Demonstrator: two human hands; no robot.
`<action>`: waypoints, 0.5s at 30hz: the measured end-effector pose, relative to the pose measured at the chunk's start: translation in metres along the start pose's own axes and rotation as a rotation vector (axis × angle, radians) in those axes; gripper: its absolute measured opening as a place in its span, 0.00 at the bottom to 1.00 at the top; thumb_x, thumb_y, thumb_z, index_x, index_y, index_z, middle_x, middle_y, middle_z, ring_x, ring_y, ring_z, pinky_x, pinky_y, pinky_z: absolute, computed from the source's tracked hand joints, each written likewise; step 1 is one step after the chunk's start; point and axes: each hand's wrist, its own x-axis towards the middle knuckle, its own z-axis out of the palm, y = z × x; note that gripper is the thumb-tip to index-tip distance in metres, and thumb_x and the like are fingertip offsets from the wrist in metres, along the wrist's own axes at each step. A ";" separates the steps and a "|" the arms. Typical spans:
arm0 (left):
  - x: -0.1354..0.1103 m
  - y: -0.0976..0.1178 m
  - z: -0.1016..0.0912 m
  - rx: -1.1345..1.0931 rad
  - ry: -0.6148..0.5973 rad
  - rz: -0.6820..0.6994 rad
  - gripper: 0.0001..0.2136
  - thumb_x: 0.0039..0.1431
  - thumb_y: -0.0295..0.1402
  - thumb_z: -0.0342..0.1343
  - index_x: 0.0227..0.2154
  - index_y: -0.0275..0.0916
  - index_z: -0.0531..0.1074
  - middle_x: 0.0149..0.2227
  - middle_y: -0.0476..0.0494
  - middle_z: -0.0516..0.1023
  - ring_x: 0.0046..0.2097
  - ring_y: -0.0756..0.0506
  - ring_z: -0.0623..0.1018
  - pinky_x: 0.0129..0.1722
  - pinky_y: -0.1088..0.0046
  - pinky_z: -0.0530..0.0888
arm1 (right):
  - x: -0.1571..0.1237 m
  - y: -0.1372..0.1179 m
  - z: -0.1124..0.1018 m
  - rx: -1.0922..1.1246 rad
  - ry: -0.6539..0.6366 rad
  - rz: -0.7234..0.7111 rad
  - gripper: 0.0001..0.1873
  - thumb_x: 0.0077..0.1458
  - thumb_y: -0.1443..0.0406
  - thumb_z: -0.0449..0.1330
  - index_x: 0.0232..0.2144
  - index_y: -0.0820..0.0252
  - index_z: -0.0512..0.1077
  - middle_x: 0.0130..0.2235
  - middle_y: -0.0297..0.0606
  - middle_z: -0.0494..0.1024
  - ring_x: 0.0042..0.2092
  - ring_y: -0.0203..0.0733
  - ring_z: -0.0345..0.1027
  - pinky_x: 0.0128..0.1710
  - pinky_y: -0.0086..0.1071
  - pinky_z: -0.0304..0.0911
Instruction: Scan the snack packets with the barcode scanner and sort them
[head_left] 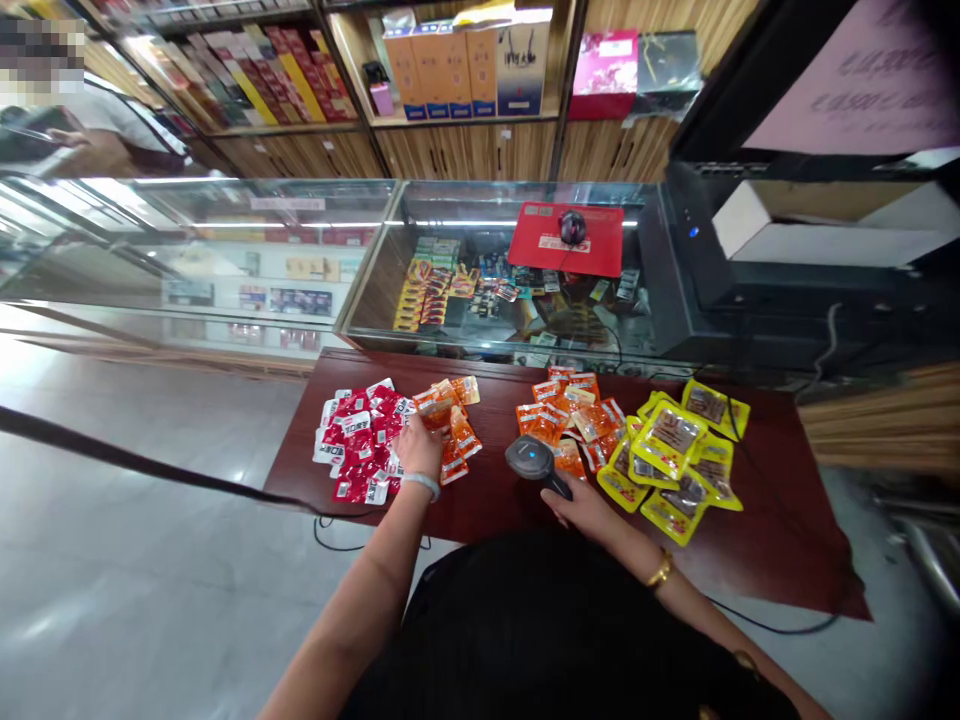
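My right hand (572, 503) grips the handle of a dark grey barcode scanner (531, 458), which points left over the table and shows a small blue light. Among the small packets at the left is my left hand (418, 448), its fingers drawn together and partly hidden. It rests where a heap of red-and-white packets (358, 440) meets some orange packets (463, 432); what it pinches, if anything, is unclear. A second group of orange packets (551, 415) lies just beyond the scanner. To its right, larger yellow packets (671, 440) with brown contents are piled.
The packets lie on a dark red-brown table (495, 515). Behind it stands a glass display case (480, 345) with a red mouse pad (529, 255) and a computer mouse (572, 227) on top. Dark equipment carries an open white box (825, 240) at right. Another person (112, 125) is at upper left.
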 end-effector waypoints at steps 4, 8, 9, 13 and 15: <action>-0.006 0.013 -0.002 -0.174 -0.071 0.102 0.19 0.56 0.40 0.57 0.49 0.40 0.66 0.39 0.41 0.78 0.43 0.40 0.78 0.44 0.65 0.69 | -0.002 -0.005 -0.001 -0.005 0.062 -0.018 0.28 0.52 0.47 0.61 0.47 0.61 0.71 0.27 0.34 0.74 0.29 0.40 0.66 0.30 0.32 0.63; -0.026 0.046 0.014 -0.531 -0.332 0.161 0.19 0.53 0.37 0.59 0.47 0.39 0.68 0.33 0.46 0.78 0.35 0.45 0.78 0.37 0.70 0.71 | -0.002 -0.007 -0.003 -0.015 0.102 -0.049 0.28 0.52 0.49 0.62 0.50 0.60 0.69 0.28 0.34 0.74 0.28 0.39 0.66 0.29 0.31 0.62; -0.033 0.055 0.019 -0.605 -0.380 0.174 0.18 0.53 0.36 0.60 0.47 0.39 0.69 0.33 0.46 0.78 0.34 0.46 0.78 0.37 0.71 0.71 | -0.002 -0.007 -0.004 -0.007 0.108 -0.047 0.28 0.53 0.49 0.61 0.50 0.60 0.68 0.26 0.32 0.73 0.26 0.38 0.64 0.27 0.30 0.61; -0.051 0.079 0.032 -0.642 -0.417 0.228 0.15 0.53 0.33 0.60 0.44 0.40 0.71 0.35 0.46 0.79 0.36 0.47 0.78 0.37 0.73 0.71 | -0.001 -0.005 -0.006 0.084 0.128 -0.027 0.25 0.55 0.49 0.59 0.46 0.61 0.67 0.20 0.26 0.65 0.20 0.33 0.56 0.21 0.27 0.54; -0.054 0.084 0.034 -0.583 -0.423 0.265 0.14 0.53 0.32 0.59 0.43 0.40 0.71 0.34 0.46 0.79 0.36 0.47 0.78 0.37 0.74 0.71 | -0.001 -0.003 -0.008 0.141 0.159 -0.025 0.23 0.55 0.48 0.59 0.42 0.59 0.66 0.19 0.24 0.63 0.19 0.33 0.55 0.20 0.27 0.53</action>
